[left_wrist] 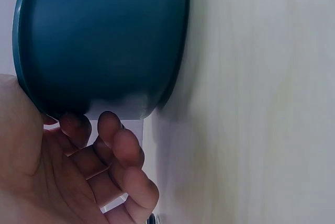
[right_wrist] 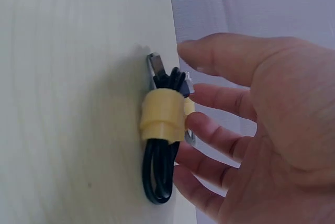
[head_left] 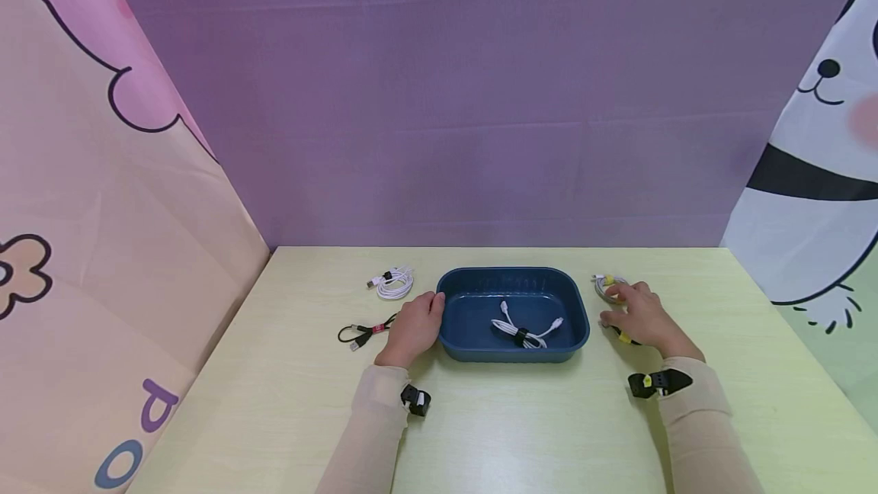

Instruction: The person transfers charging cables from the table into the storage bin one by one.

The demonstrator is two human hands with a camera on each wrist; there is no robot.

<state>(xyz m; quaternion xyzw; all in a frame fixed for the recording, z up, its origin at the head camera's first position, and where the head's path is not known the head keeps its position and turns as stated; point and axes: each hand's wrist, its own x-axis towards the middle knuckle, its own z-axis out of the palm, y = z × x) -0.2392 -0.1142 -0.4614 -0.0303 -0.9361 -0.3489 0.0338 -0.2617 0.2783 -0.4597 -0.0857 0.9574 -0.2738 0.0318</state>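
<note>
A blue plastic basket (head_left: pixel 480 353) stands in the middle of the table, with a white charging cable (head_left: pixel 542 339) bundled by a black strap inside. My left hand (head_left: pixel 415 328) holds the basket's left end, its fingers bent against the outer wall in the left wrist view. To the right, my right hand (head_left: pixel 645 319) hovers with thumb and fingers spread beside a black USB cable (right_wrist: pixel 158 169) wrapped in a yellow strap. Just beyond it lies a grey cable (head_left: pixel 606 290) with a yellow strap, partly hidden by the fingers. The right hand holds nothing.
Left of the basket lie a coiled white USB cable (head_left: pixel 395 285) with a black strap and a black USB cable (head_left: pixel 363 333) with a red strap, the latter partly behind the left hand. A purple backdrop (head_left: pixel 439 113) rises at the table's far edge.
</note>
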